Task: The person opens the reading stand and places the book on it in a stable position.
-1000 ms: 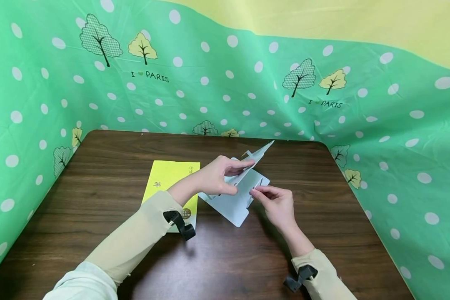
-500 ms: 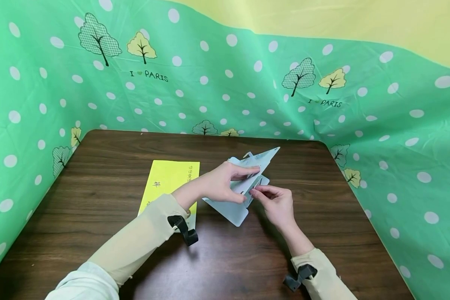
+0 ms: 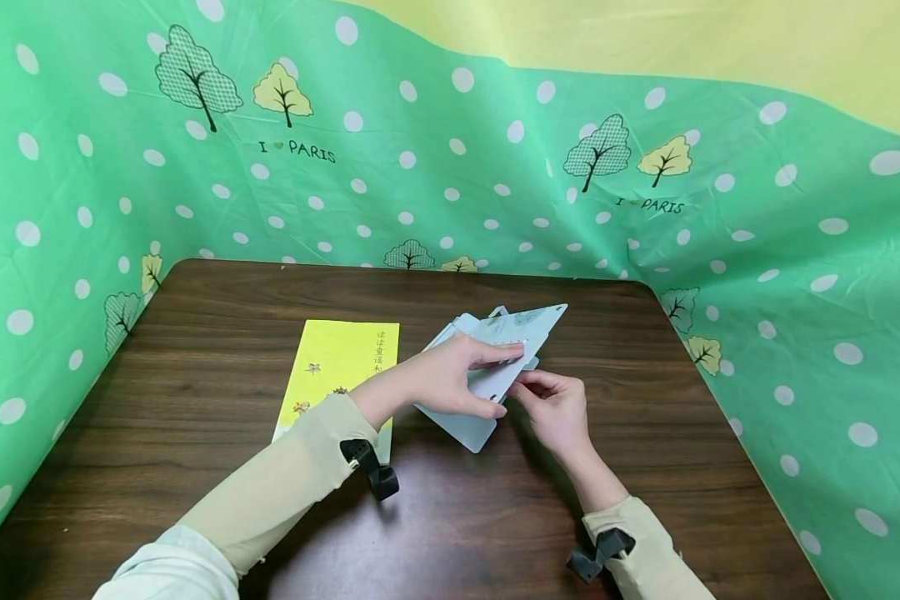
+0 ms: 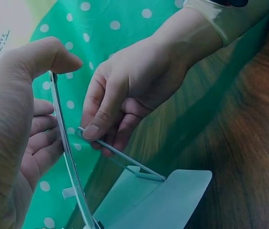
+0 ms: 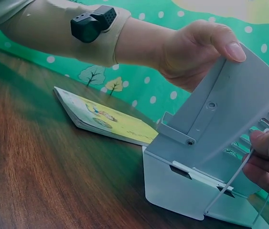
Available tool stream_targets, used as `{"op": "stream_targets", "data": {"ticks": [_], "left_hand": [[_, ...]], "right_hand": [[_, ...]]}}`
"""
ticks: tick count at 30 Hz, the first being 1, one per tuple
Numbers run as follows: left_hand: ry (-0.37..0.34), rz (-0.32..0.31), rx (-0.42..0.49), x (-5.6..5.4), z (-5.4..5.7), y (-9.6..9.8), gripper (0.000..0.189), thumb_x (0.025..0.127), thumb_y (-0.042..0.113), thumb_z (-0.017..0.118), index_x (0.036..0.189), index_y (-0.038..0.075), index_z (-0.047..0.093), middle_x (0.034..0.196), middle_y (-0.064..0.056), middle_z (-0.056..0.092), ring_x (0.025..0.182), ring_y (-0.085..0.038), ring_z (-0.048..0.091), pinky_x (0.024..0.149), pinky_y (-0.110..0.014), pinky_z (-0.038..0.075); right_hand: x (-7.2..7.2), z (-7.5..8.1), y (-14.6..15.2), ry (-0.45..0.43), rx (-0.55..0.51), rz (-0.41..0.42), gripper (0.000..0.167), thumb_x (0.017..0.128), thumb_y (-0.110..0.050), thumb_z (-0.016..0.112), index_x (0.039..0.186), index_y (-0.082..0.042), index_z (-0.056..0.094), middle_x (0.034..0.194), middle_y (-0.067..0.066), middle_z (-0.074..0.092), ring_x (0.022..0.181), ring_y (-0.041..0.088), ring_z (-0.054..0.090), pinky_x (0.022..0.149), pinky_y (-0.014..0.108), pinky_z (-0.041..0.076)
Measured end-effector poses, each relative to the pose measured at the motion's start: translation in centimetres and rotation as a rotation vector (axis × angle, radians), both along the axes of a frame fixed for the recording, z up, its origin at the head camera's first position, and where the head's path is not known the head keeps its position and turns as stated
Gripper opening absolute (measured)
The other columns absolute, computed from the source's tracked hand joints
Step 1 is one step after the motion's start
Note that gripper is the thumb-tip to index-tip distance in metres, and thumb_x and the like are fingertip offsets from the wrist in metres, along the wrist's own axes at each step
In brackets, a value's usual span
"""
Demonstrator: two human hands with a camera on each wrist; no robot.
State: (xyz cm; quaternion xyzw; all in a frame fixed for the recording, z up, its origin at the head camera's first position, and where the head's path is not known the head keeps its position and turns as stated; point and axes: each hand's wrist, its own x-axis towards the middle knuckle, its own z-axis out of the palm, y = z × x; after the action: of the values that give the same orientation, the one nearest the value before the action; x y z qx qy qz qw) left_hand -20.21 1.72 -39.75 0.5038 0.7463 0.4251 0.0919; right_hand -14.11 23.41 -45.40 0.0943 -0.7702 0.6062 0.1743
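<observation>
A pale blue metal book stand (image 3: 543, 327) is partly unfolded at the middle of the table, its flat base (image 3: 461, 427) lying on the wood and its panel tilted up. My left hand (image 3: 453, 375) holds the panel, with the thumb at the near edge and the fingers along the other face. My right hand (image 3: 557, 408) is low at the right side. Between its thumb and fingers it pinches a thin wire support (image 5: 229, 183), seen in the right wrist view rising from the base. Slots in the panel's back show close to those fingers. In the head view the panel hides the wire.
A yellow book (image 3: 345, 350) lies on the dark wooden table (image 3: 450, 533) left of the stand, partly under my left forearm. A green dotted cloth (image 3: 450, 167) hangs behind the table and along both sides. Each wrist carries a black camera mount (image 3: 602, 555).
My left hand has moved right and slightly nearer, tipping the panel lower toward the right hand and over the wire. The right hand has stayed in place.
</observation>
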Motion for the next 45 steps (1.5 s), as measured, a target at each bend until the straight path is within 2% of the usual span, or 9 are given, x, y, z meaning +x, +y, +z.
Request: {"op": "stream_targets", "data": {"ticks": [6, 9, 13, 18, 25, 28, 35, 45], "left_hand": [[0.032, 0.011, -0.019, 0.2, -0.1, 0.2, 0.08, 0.085, 0.027, 0.09, 0.153, 0.004, 0.055, 0.156, -0.004, 0.054, 0.136, -0.002, 0.052, 0.103, -0.02, 0.046], [0.047, 0.018, -0.03, 0.3, -0.1, 0.3, 0.08, 0.085, 0.03, 0.09, 0.153, 0.006, 0.055, 0.155, -0.003, 0.054, 0.133, -0.001, 0.054, 0.098, -0.022, 0.049], [0.06, 0.021, -0.037, 0.3, -0.2, 0.4, 0.081, 0.085, 0.032, 0.09, 0.153, 0.006, 0.055, 0.155, -0.002, 0.055, 0.13, 0.0, 0.055, 0.095, -0.023, 0.05], [0.073, 0.019, -0.055, 0.4, -0.3, 0.7, 0.081, 0.085, 0.034, 0.089, 0.153, 0.006, 0.055, 0.155, -0.003, 0.055, 0.133, 0.0, 0.053, 0.096, -0.02, 0.049], [0.077, 0.012, -0.076, 0.6, -0.4, 0.9, 0.082, 0.085, 0.035, 0.087, 0.154, 0.006, 0.055, 0.155, -0.004, 0.054, 0.133, 0.0, 0.052, 0.098, -0.021, 0.048], [0.08, 0.011, -0.083, 0.7, -0.3, 1.0, 0.082, 0.086, 0.036, 0.087, 0.154, 0.006, 0.054, 0.155, -0.003, 0.054, 0.133, 0.0, 0.053, 0.098, -0.02, 0.048], [0.084, 0.016, -0.093, 0.8, -0.3, 1.1, 0.082, 0.085, 0.035, 0.088, 0.154, 0.005, 0.054, 0.155, -0.005, 0.054, 0.136, -0.001, 0.05, 0.102, -0.018, 0.044], [0.076, 0.015, -0.089, 1.0, -0.5, 1.2, 0.082, 0.086, 0.036, 0.087, 0.154, 0.006, 0.054, 0.156, -0.004, 0.053, 0.139, -0.001, 0.048, 0.104, -0.018, 0.043]], "right_hand": [[0.2, 0.3, -0.1, -0.005, 0.01, -0.024, 0.015, 0.084, 0.02, 0.075, 0.085, 0.006, 0.081, 0.08, 0.017, 0.076, 0.069, 0.005, 0.07, 0.063, 0.017, 0.056], [0.8, 1.5, -0.7, -0.008, 0.025, -0.032, 0.014, 0.084, 0.022, 0.073, 0.084, 0.01, 0.079, 0.08, 0.021, 0.075, 0.068, 0.005, 0.069, 0.062, 0.016, 0.055], [1.0, 2.0, -0.9, -0.004, 0.04, -0.04, 0.011, 0.082, 0.025, 0.072, 0.084, 0.015, 0.076, 0.078, 0.015, 0.075, 0.067, 0.006, 0.068, 0.062, 0.015, 0.054], [0.3, 0.4, -0.1, -0.021, 0.035, -0.047, 0.013, 0.083, 0.023, 0.073, 0.085, 0.011, 0.079, 0.077, 0.005, 0.076, 0.066, 0.005, 0.067, 0.061, 0.016, 0.054], [0.2, 0.0, 0.2, -0.013, 0.009, -0.031, 0.016, 0.084, 0.022, 0.072, 0.088, 0.009, 0.081, 0.082, 0.015, 0.077, 0.069, 0.004, 0.07, 0.064, 0.017, 0.056], [0.3, 0.3, 0.0, -0.011, 0.02, -0.041, 0.016, 0.083, 0.025, 0.07, 0.088, 0.013, 0.079, 0.082, 0.017, 0.076, 0.07, 0.003, 0.069, 0.064, 0.016, 0.056], [1.8, 3.2, -1.2, -0.016, 0.04, -0.045, 0.013, 0.082, 0.026, 0.068, 0.086, 0.017, 0.076, 0.08, 0.017, 0.075, 0.067, 0.0, 0.067, 0.062, 0.015, 0.055], [1.8, 3.1, -1.0, -0.006, 0.035, -0.049, 0.012, 0.08, 0.028, 0.068, 0.084, 0.018, 0.075, 0.078, 0.015, 0.075, 0.066, 0.002, 0.066, 0.061, 0.015, 0.054]]}}
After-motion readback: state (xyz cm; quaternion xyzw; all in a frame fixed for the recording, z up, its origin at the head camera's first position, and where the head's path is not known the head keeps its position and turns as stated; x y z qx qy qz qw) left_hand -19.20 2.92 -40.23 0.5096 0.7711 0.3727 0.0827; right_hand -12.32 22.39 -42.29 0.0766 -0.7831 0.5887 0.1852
